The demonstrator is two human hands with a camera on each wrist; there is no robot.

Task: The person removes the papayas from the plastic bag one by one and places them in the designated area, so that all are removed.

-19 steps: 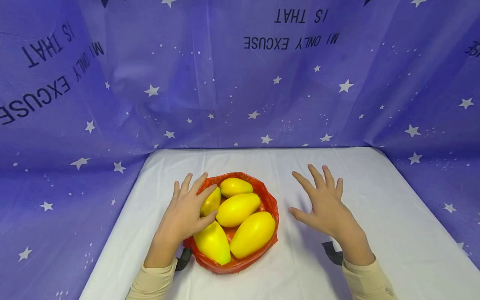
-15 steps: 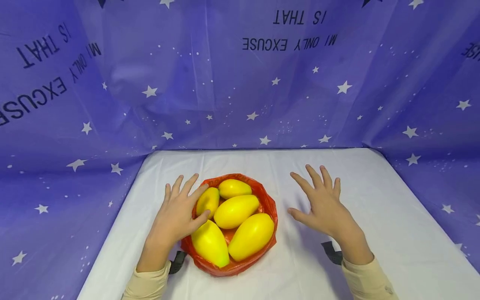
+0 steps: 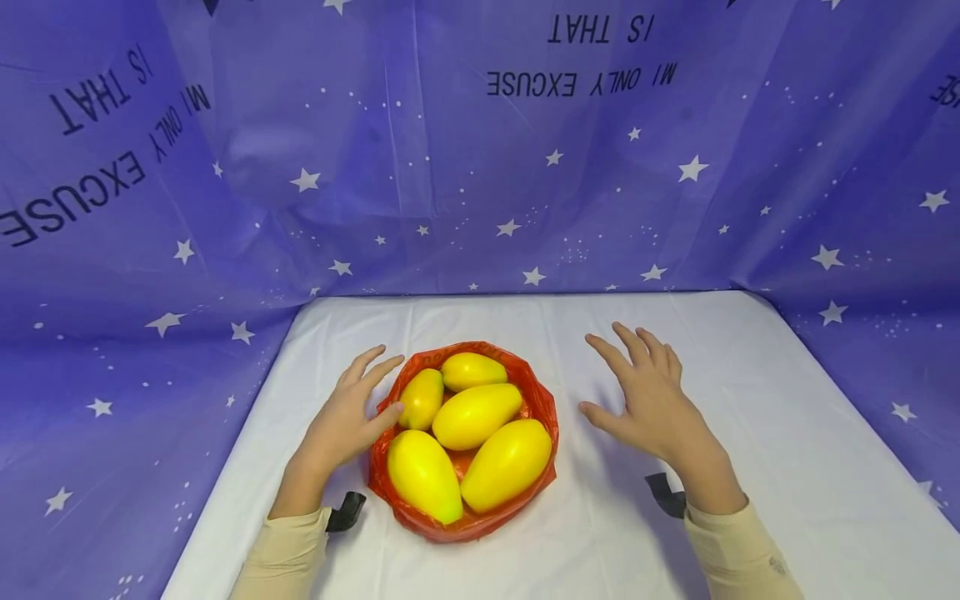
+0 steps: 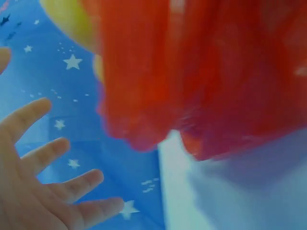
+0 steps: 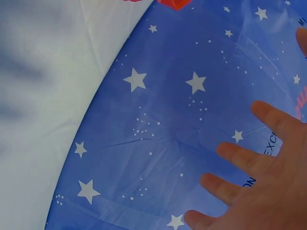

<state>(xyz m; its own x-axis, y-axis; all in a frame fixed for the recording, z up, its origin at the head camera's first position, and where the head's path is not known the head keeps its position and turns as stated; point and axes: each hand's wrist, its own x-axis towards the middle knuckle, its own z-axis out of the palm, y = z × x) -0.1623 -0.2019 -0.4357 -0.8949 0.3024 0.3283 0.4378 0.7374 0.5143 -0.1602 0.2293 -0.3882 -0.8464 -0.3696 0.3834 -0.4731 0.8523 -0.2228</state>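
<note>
Several yellow mangoes (image 3: 477, 417) lie in a red plastic bag (image 3: 546, 408) whose rim is spread wide on the table. At the bag's left edge is my left hand (image 3: 341, 425), fingers extended and holding nothing; its thumb tip overlaps the rim in the head view, and I cannot tell whether it touches. In the left wrist view, the bag's side (image 4: 201, 72) appears close and blurred beside the spread fingers (image 4: 48, 155). To the right of the bag, apart from it, my right hand (image 3: 660, 408) hovers over the table with spread fingers and nothing in it.
A white cloth (image 3: 600, 533) covers the table. Purple sheeting (image 3: 480, 183) with stars and lettering hangs behind and on both sides. Dark straps show at the left wrist (image 3: 346, 512) and at the right wrist (image 3: 666, 496).
My left hand has moved left, off the mangoes to the bag's edge, and turned somewhat. The right hand has barely shifted. The bag and mangoes stay in place.
</note>
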